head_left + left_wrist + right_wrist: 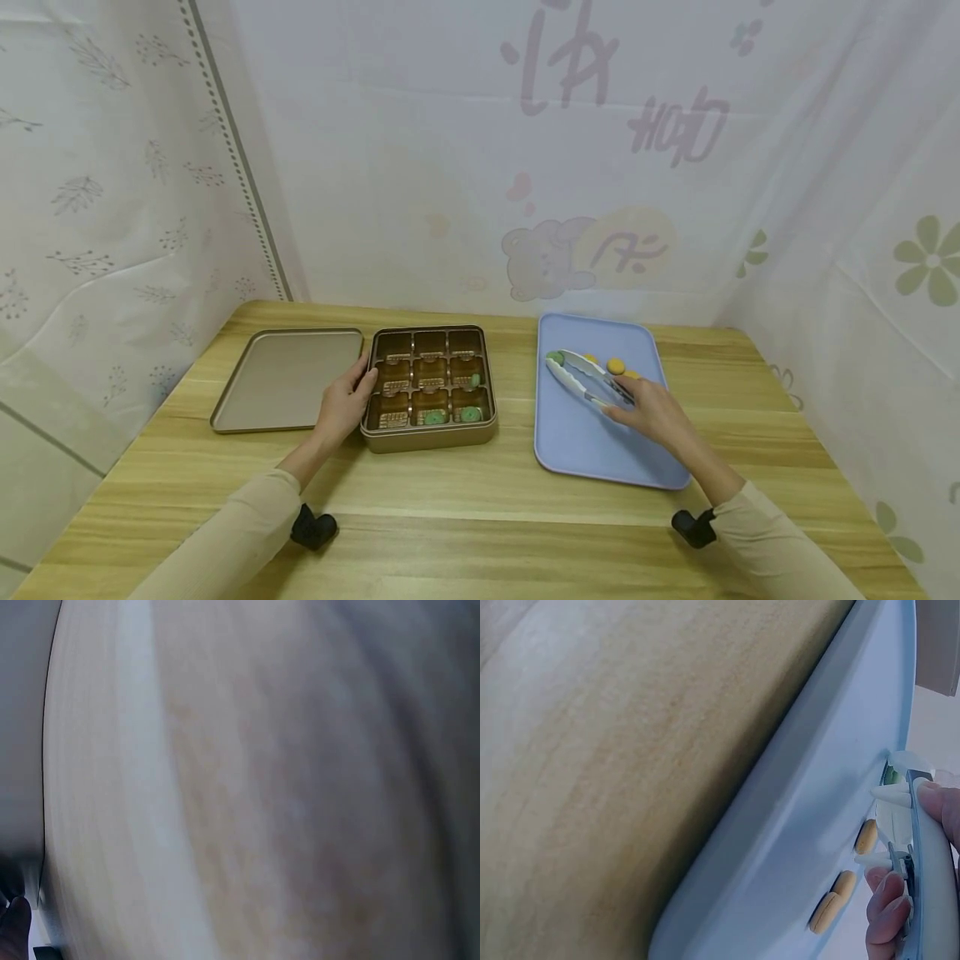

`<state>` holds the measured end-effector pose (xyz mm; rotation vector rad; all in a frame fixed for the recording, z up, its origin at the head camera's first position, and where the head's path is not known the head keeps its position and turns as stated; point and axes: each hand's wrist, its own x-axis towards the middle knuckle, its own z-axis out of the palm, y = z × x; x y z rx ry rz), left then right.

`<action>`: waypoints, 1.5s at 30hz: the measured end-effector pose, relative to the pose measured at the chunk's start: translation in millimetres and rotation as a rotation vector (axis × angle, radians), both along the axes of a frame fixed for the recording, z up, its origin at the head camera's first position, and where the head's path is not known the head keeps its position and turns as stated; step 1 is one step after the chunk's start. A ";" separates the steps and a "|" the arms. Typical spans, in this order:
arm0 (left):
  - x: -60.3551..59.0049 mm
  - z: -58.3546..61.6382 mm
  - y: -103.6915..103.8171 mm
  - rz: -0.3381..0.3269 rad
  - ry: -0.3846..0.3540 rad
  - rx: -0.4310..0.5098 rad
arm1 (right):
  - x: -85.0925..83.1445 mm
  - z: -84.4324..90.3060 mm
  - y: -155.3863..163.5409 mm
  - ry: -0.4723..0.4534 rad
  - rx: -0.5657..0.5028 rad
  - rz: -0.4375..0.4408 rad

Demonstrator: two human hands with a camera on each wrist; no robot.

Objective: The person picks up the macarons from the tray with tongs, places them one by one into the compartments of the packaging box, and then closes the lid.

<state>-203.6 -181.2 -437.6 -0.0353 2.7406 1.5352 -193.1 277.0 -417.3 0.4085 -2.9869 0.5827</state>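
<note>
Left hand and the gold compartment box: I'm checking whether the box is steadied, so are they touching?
Touching. The head view shows the left hand with fingers wrapped on the left edge of the gold compartment box.

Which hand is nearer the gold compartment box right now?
Left. The left hand grips the gold box at its left edge; the right hand is off over the blue tray, holding tongs.

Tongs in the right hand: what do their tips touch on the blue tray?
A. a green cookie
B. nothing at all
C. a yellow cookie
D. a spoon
A. In the head view the right hand grips the tongs, and their tips close on a green cookie on the blue tray; the yellow cookies lie apart.
</note>
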 end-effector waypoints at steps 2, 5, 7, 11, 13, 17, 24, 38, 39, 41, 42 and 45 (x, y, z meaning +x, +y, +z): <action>0.0 0.0 -0.1 0.001 -0.003 0.001 | 0.9 1.1 1.0 -0.001 -0.006 0.001; -0.1 0.1 -0.2 0.004 -0.006 -0.002 | 1.5 2.2 2.2 0.014 -0.004 0.000; 0.0 0.2 -0.1 0.004 -0.007 -0.003 | 1.8 3.2 2.3 0.027 0.000 -0.002; 0.2 0.5 0.1 0.003 -0.007 0.004 | 2.6 7.6 0.5 0.035 0.000 0.000; 0.3 0.5 0.1 0.001 -0.007 0.009 | 3.6 10.7 -1.7 0.039 -0.010 0.014; 0.2 0.1 0.0 -0.001 -0.004 0.006 | 4.9 19.1 -11.2 0.073 -0.021 0.064; -0.2 -0.1 0.3 0.007 0.006 -0.013 | 6.8 33.8 -40.0 0.135 -0.027 0.121; -0.2 0.2 1.1 0.006 -0.008 -0.015 | 5.3 46.1 -103.0 0.099 -0.068 0.262; 0.1 0.3 1.2 0.006 -0.008 -0.015 | 5.1 46.1 -106.7 0.091 -0.063 0.263; 0.3 0.5 1.1 0.005 -0.010 -0.014 | 5.4 46.3 -113.7 0.079 -0.058 0.268; 0.5 0.7 1.1 0.004 -0.010 -0.015 | 5.6 46.2 -116.8 0.076 -0.053 0.270; 0.5 1.0 0.7 0.003 -0.010 -0.018 | 5.2 45.0 -124.6 0.071 -0.043 0.287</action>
